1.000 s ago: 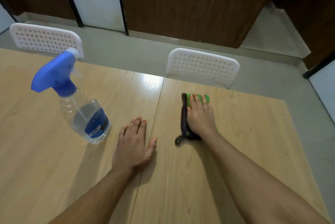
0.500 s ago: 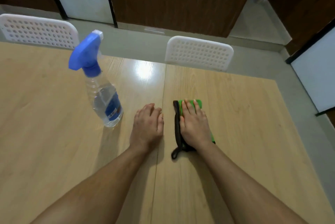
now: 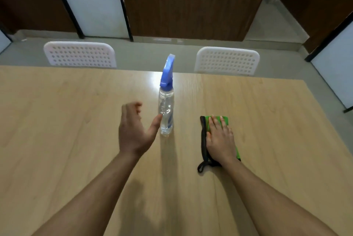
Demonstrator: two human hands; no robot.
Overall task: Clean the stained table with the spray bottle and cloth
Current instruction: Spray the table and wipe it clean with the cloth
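Spray bottle (image 3: 166, 109) and cloth (image 3: 222, 121) are both on the wooden counter (image 3: 57, 121), within reach of the person. Nearest to the camera, the two forearms come in from the lower edge. The right hand (image 3: 219, 138) lies flat on the green cloth with straight fingers, pressing it onto the counter; a black edge and a loop of the cloth show at the hand's left side. The left hand (image 3: 133, 130) is lifted above the counter with fingers spread and loosely bent, holding nothing, and its thumb tip is just at the side of the clear bottle, which stands upright with its blue trigger head on top. No stain can be made out on the wood. The step in hand seems to be the reach for the bottle. The next move asks the left hand to close round the bottle's body without tipping it over. Farther away, two white perforated chairs (image 3: 227, 60) stand behind the counter.
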